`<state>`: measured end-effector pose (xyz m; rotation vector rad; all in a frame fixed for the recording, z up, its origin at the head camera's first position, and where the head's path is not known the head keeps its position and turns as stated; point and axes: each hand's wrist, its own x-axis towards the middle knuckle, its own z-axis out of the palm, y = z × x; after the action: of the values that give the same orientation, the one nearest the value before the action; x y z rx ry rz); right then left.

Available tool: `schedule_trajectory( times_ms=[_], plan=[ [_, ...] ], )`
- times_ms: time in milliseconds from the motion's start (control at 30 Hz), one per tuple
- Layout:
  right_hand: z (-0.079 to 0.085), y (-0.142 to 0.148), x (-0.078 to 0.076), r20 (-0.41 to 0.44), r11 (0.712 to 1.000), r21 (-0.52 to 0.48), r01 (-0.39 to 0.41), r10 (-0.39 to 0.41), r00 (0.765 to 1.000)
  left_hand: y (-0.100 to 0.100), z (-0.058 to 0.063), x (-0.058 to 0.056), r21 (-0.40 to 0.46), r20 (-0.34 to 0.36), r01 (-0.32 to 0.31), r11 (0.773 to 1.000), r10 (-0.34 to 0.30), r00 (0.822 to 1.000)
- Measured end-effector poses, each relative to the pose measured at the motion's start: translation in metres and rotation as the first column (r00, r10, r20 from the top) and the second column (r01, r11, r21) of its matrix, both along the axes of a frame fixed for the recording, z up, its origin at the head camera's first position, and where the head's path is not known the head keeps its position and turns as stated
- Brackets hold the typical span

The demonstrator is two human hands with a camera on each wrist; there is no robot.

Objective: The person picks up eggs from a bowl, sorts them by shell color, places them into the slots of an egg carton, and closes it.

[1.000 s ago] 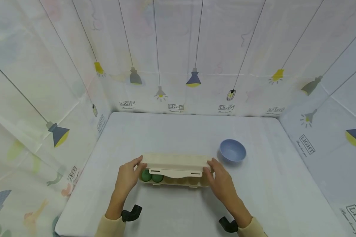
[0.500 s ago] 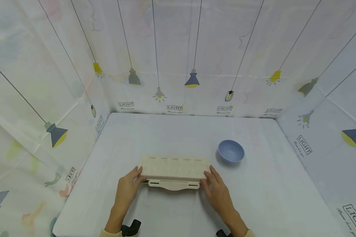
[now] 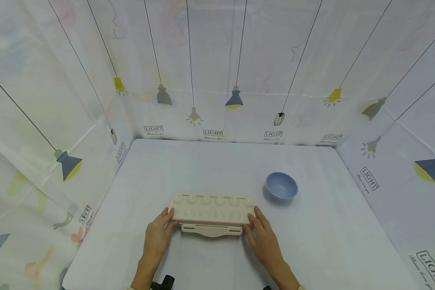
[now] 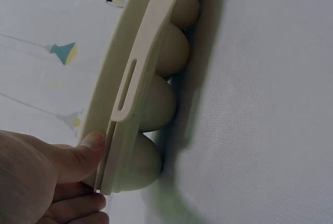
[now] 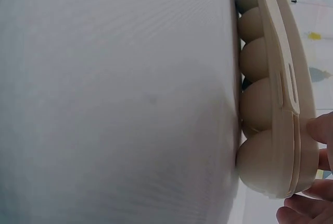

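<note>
A cream plastic egg carton [image 3: 214, 207] lies on the white table with its lid down. Its slotted front flap [image 3: 212, 230] sticks out toward me, and what is inside is hidden. My left hand [image 3: 157, 233] grips the left end; in the left wrist view its thumb [image 4: 86, 153] presses the lid's edge and the other fingers curl below. At the opposite end, my right hand [image 3: 265, 239] holds the corner between thumb and fingers. Rounded egg cups [image 5: 256, 104] show along the underside in the right wrist view, close over the tabletop.
A blue bowl [image 3: 281, 186] stands behind and right of the carton. Around the white table [image 3: 311, 225] hang pale curtains [image 3: 203, 52] printed with lamps, along its back and both sides.
The carton's lid has swung down over its base under both hands, covering the green eggs that showed at the left. The bowl stays in place.
</note>
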<state>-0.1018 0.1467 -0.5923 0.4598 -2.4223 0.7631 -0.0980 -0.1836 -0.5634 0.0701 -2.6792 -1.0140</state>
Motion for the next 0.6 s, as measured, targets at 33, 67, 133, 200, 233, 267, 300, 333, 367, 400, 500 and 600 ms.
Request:
schedule_trajectory(
  times_ms=[33,67,133,200,233,267,300,333,367,400,500,600],
  plan=[
    [-0.0003,-0.0002,0.0003,0.000,1.000,-0.001,0.001,-0.001,1.000,0.0002,-0.0006,0.0000,-0.002,0.006,-0.002,1.000,0.002,1.000],
    [-0.0002,-0.0005,0.0006,0.000,1.000,-0.004,0.002,-0.002,1.000,0.0003,-0.0010,0.0000,-0.003,0.010,-0.004,1.000,0.004,1.000],
    [-0.0002,-0.0010,0.0013,0.007,1.000,-0.005,0.008,-0.008,1.000,0.0004,-0.0020,0.0001,-0.003,0.013,-0.008,1.000,0.008,1.000],
    [-0.0003,-0.0013,0.0019,0.020,1.000,-0.013,0.013,-0.013,1.000,0.0009,-0.0031,0.0001,-0.001,0.009,-0.009,1.000,0.009,1.000],
    [-0.0004,-0.0015,0.0022,0.025,1.000,-0.018,0.014,-0.013,1.000,0.0010,-0.0037,0.0001,-0.002,0.004,-0.010,1.000,0.010,1.000],
    [-0.0006,-0.0016,0.0024,0.031,1.000,-0.021,0.014,-0.013,0.999,0.0011,-0.0038,0.0003,-0.001,0.000,-0.010,1.000,0.010,1.000],
    [-0.0010,-0.0016,0.0022,0.030,1.000,-0.018,0.017,-0.016,0.999,0.0012,-0.0042,0.0004,0.000,-0.004,-0.010,1.000,0.010,1.000],
    [-0.0012,-0.0017,0.0020,0.028,1.000,-0.016,0.018,-0.018,0.999,0.0014,-0.0044,0.0003,-0.001,-0.008,-0.010,1.000,0.010,1.000],
    [-0.0014,-0.0019,0.0017,0.024,1.000,-0.014,0.019,-0.019,1.000,0.0016,-0.0044,0.0005,-0.002,-0.011,-0.010,1.000,0.010,1.000],
    [-0.0015,-0.0020,0.0013,0.019,1.000,-0.011,0.019,-0.019,1.000,0.0015,-0.0045,0.0005,-0.002,-0.015,-0.010,1.000,0.010,1.000],
    [-0.0015,-0.0024,0.0007,0.011,1.000,-0.002,0.024,-0.024,1.000,0.0014,-0.0051,0.0004,-0.001,-0.017,-0.008,1.000,0.008,1.000],
    [-0.0027,-0.0027,0.0011,0.018,1.000,-0.006,0.027,-0.026,0.999,0.0010,-0.0067,0.0007,0.009,-0.020,-0.009,1.000,0.009,1.000]
  ],
)
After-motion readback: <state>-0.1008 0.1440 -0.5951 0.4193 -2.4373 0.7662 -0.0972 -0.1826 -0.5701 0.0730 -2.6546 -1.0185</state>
